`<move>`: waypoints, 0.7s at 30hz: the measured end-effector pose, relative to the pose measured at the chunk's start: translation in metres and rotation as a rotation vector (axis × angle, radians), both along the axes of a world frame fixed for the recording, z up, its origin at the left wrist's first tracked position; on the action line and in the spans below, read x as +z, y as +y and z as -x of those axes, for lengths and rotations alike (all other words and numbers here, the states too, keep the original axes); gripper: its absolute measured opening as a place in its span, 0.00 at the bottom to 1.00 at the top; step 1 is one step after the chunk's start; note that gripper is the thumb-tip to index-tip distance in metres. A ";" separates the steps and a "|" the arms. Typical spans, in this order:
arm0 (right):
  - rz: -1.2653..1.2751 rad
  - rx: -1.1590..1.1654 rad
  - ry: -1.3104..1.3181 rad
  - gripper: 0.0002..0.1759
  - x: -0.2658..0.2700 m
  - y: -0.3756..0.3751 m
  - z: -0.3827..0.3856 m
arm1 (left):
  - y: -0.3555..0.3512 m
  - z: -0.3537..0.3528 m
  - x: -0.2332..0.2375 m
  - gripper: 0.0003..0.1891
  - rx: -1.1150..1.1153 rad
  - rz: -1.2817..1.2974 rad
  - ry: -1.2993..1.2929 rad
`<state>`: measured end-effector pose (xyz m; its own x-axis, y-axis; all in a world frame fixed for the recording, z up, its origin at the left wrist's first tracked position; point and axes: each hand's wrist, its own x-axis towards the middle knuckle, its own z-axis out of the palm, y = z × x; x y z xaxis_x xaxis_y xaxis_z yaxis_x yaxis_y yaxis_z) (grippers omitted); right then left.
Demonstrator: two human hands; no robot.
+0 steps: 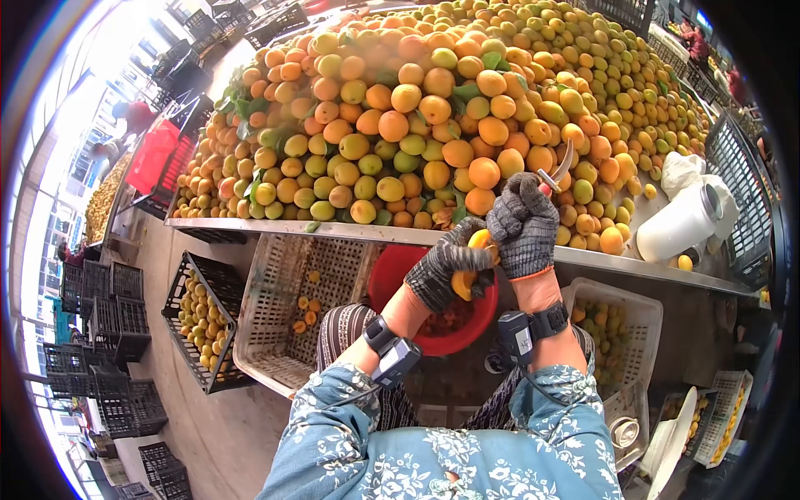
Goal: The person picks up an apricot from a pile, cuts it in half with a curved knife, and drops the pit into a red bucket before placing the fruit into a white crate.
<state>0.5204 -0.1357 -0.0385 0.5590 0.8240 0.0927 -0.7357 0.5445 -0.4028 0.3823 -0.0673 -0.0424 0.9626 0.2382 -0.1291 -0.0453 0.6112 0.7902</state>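
Note:
My left hand, in a grey knit glove, is closed around a cut apricot, whose orange flesh shows between the fingers. Close beside it, my gloved right hand is wrapped around a small knife with a curved blade pointing up and away. Both hands are over the near edge of the metal table, above a red basin with dark reddish-brown bits in it. A large heap of orange and green-yellow apricots covers the table just beyond the hands.
To the left on the floor stand a pale crate with a few apricot halves and a black crate of apricots. A white crate is at lower right. On the table lies a white jug. Stacked black crates stand far left.

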 end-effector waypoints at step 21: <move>0.739 -0.312 -1.381 0.13 0.003 0.006 0.040 | 0.043 0.017 -0.035 0.12 0.258 -0.243 0.034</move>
